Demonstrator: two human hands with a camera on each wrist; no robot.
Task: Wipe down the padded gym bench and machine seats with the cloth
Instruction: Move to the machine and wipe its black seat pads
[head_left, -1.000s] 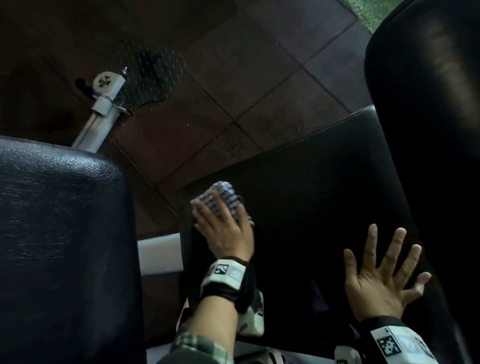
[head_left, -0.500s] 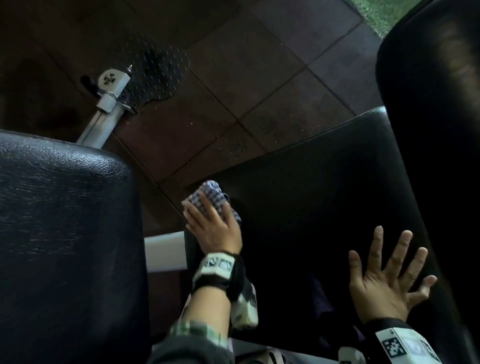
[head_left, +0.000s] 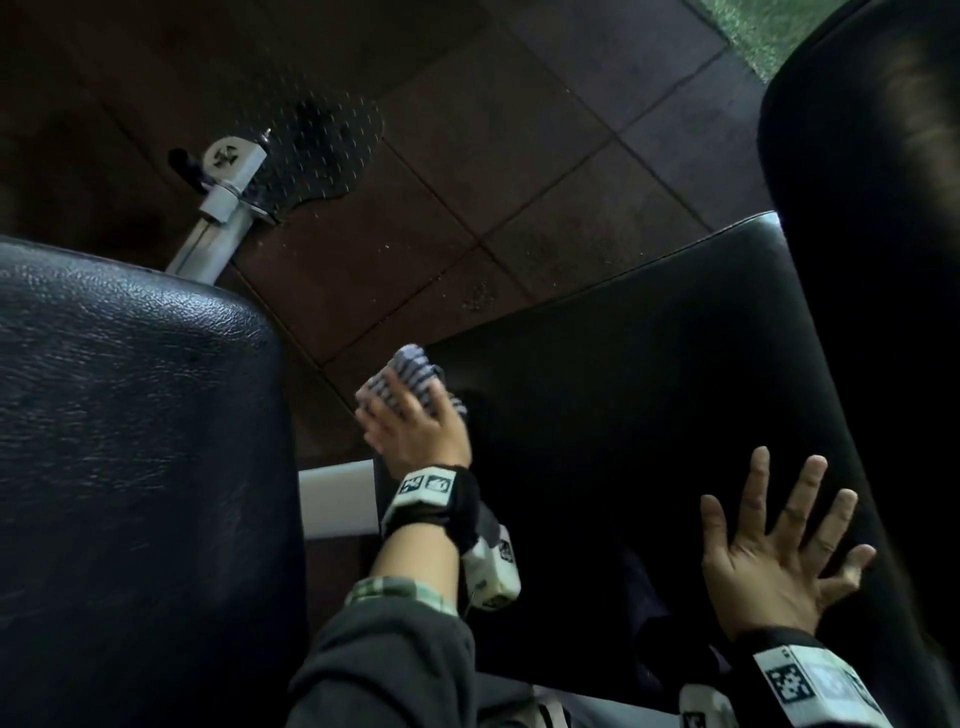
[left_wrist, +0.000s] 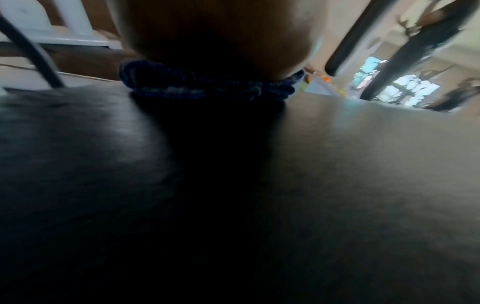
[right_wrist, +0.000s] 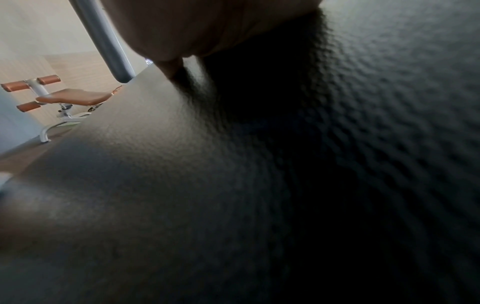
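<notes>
A blue-and-white checked cloth (head_left: 402, 371) lies bunched on the near-left corner of the black padded seat (head_left: 649, 374). My left hand (head_left: 415, 426) lies on top of it, fingers stretched over the cloth and pressing it to the pad. In the left wrist view the cloth (left_wrist: 207, 86) shows as a blue fold squeezed between palm and seat (left_wrist: 337, 164). My right hand (head_left: 779, 545) rests flat on the seat's right side with fingers spread and holds nothing. The right wrist view shows only the palm (right_wrist: 207, 26) on the pad (right_wrist: 233, 164).
A black back pad (head_left: 872, 260) rises at the right; another black pad (head_left: 130, 441) fills the left. A white frame bar (head_left: 337, 501) joins them. A metal post (head_left: 223, 208) stands on the dark tiled floor (head_left: 467, 156). A brown bench (right_wrist: 72, 96) is further off.
My left hand has slid the cloth leftward and a little forward, up to the seat's corner edge. The right hand has stayed flat in the same spot.
</notes>
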